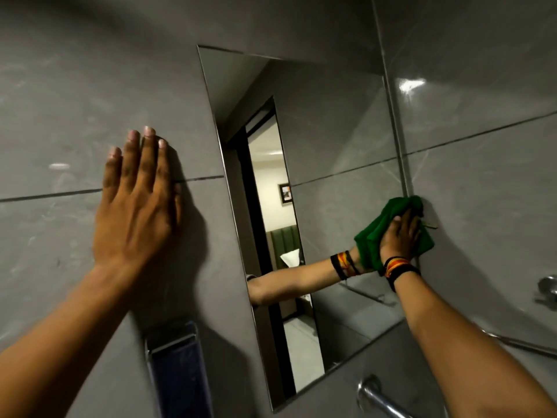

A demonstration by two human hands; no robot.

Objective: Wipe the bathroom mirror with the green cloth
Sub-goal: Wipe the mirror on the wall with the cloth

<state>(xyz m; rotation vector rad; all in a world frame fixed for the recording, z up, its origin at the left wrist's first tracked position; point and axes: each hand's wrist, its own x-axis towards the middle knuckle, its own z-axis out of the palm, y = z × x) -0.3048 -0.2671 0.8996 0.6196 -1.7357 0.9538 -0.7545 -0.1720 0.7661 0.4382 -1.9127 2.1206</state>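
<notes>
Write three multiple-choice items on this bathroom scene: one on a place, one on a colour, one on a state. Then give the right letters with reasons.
1. Where is the cloth pressed?
A. at the mirror's right edge
B. at the mirror's top left corner
C. on the tap

2. What colour is the cloth?
A. white
B. blue
C. green

3. How is the left hand?
A. clenched in a fist
B. flat and open on the wall
C. gripping a bottle

Answers:
1 A: the right hand holds the cloth against the mirror where its right edge meets the wall.
2 C: it shows bright green around the hand.
3 B: its fingers lie spread across the grey tile, holding nothing.
</notes>
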